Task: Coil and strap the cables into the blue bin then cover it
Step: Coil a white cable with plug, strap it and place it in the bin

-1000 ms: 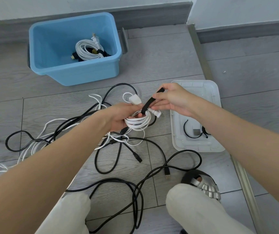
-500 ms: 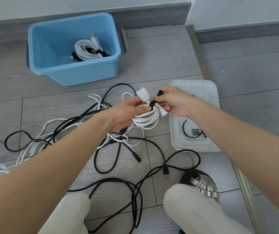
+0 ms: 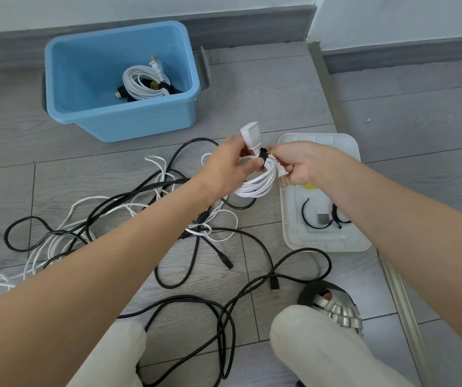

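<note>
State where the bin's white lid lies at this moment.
In the head view the white lid lies flat on the floor, right of centre, under the right hand and down-right of the blue bin, with black straps on it.

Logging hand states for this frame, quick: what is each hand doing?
Left hand: grips the white cable coil near its connector.
Right hand: pinches the black strap around the coil.

I'm crouched indoors on what looks like a home floor. Grey wood-look tiles [image 3: 266,88] fill the frame, and a grey skirting board [image 3: 252,26] under a white wall [image 3: 140,7] runs along the top.
</note>
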{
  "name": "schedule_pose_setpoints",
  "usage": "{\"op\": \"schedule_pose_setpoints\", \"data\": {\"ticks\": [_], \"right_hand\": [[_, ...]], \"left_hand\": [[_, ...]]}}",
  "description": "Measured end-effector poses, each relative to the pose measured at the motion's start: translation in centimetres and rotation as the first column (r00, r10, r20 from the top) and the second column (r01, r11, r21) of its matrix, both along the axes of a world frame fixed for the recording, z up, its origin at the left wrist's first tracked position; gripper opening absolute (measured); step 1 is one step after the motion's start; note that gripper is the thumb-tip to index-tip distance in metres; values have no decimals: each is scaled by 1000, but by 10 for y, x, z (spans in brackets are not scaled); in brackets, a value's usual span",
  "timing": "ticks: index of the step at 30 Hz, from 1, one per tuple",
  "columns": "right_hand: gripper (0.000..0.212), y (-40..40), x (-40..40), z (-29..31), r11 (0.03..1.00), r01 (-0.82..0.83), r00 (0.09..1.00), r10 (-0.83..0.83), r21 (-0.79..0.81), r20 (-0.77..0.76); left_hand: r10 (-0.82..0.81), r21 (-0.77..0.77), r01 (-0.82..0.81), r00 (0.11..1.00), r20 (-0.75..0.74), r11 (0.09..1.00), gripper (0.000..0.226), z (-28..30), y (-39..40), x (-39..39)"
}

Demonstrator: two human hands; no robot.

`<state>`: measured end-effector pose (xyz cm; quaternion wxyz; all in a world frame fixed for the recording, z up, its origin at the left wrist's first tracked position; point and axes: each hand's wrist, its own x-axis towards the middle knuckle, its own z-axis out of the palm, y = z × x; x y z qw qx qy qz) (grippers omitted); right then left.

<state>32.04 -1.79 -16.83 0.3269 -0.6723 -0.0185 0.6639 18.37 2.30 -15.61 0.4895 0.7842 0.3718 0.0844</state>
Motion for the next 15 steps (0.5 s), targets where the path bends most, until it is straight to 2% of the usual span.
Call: {"op": "schedule_pose_setpoints", "data": {"ticks": [2, 6, 9, 12, 14, 15], "right_hand": [[32, 2, 0, 2, 1000, -13, 999, 13, 3, -32], [34, 3, 2, -3, 1000, 13, 992, -11, 12, -124], [32, 0, 2, -14, 1000, 8, 991, -8, 0, -136], [20, 0, -2, -18, 999, -20, 998, 23, 50, -62], [6, 4, -6, -8, 986, -102, 994, 95, 128, 58], [9, 7, -9, -2, 973, -160, 981, 139, 166, 135]], "left_hand": [[5, 15, -5, 1000, -2, 1000, 30, 0, 2, -1], [25, -97, -22, 999, 35, 995, 25, 0, 3, -3], [-16, -146, 21, 999, 36, 989, 25, 0, 6, -7], [-87, -85, 83, 995, -40, 993, 24, 0, 13, -12], [-85, -25, 83, 993, -87, 996, 25, -2, 16, -15], [-69, -8, 68, 992, -107, 998, 25, -4, 17, -17]]}}
